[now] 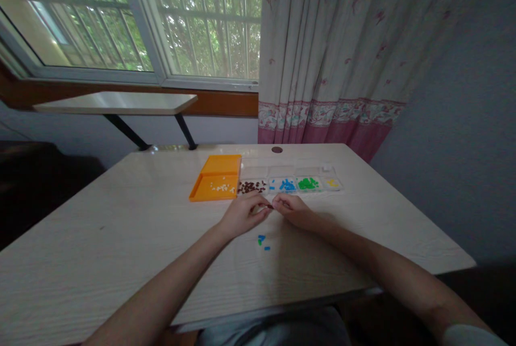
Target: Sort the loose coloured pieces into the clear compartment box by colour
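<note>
My left hand [246, 214] is closed in a pinch on a small dark brown piece [270, 206], perhaps a toy building brick. The fingertips of my right hand [295, 210] meet it from the other side, also pinched, partly hiding what they grip. Both hands hover over the table just in front of the sorted pieces. Below them on the tabletop lie a few small blue pieces [266, 248] and a green piece [260, 242]. Right behind my left hand, brown pieces [252, 187] fill one clear compartment.
An open orange case [220, 164] holds white pieces [223, 187]. Beside it, a clear lidded box [341, 189] has compartments of blue pieces [287, 185], green pieces [308, 183] and yellow pieces [332, 182]. A raised shelf [121, 103] stands at the table's back left, by the window.
</note>
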Demonstrator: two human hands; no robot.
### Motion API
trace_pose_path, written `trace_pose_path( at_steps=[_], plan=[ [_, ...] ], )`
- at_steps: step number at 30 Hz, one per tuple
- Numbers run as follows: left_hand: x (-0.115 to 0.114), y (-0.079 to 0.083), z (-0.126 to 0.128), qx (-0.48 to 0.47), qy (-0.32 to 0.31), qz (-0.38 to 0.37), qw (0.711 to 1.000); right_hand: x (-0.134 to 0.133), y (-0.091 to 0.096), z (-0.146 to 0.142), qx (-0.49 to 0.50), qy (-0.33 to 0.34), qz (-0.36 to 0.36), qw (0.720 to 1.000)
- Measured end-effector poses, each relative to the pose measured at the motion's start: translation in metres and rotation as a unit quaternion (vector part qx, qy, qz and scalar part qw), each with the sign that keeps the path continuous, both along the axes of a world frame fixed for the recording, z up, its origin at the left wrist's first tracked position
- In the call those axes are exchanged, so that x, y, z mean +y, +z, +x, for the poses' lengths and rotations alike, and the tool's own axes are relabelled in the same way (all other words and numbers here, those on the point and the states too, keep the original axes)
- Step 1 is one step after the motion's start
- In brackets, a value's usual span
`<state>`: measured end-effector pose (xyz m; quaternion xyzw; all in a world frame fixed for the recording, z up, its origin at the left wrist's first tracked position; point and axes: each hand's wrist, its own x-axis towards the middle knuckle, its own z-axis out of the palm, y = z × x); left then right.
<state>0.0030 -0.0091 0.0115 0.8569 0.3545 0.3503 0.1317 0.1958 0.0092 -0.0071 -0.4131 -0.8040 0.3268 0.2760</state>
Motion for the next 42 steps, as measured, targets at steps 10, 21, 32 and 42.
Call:
trace_pose_path(
  at_steps=[10, 21, 32, 42],
  plan=[
    [0.005, 0.011, -0.006, -0.147, 0.150, 0.064, 0.976, -0.027, 0.011, -0.006, -0.138, 0.124, 0.116, 0.976],
    [0.000, 0.012, -0.005, -0.185, 0.161, 0.077, 0.966, -0.030, 0.016, -0.005, -0.174, 0.207, 0.121, 0.955],
    [-0.001, 0.012, -0.004, -0.185, 0.162, 0.077, 0.966, -0.027, 0.015, -0.003, -0.193, 0.184, 0.140, 0.954],
    [0.000, 0.012, -0.005, -0.181, 0.168, 0.085, 0.965, -0.029, 0.016, -0.004, -0.197, 0.169, 0.151, 0.954]
  ],
)
